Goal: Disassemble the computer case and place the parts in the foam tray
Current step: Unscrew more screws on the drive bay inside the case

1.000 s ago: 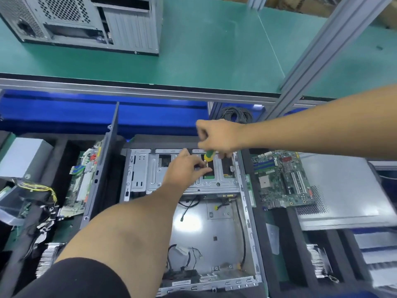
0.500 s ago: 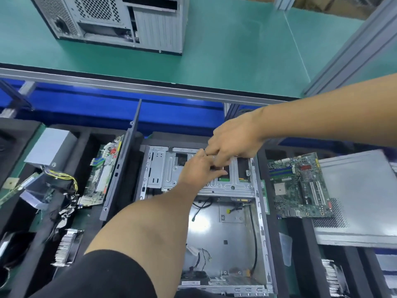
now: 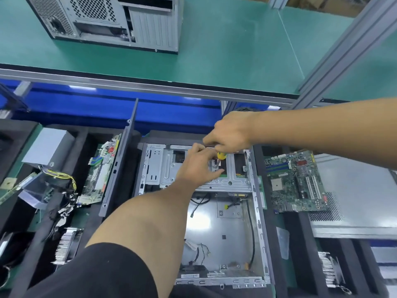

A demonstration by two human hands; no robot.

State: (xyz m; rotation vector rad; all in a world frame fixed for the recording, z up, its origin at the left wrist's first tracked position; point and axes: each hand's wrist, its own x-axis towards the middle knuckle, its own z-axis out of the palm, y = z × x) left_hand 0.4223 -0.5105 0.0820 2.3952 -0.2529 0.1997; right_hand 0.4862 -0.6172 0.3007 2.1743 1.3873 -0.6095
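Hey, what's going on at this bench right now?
A person is taking apart an open computer case that sits in a black foam tray. The right hand grips a yellow-handled screwdriver, its tip down at the metal drive bracket in the far end of the case. The left hand rests on that bracket beside the tip. A motherboard lies to the right, and another circuit board stands in a slot on the left.

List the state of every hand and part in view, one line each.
right hand: grips the screwdriver
screwdriver: tip down on the drive cage
left hand: rests on the drive cage, fingers by the tip
drive cage: mounted in the case
computer case: open, motherboard out
motherboard: lying flat at right
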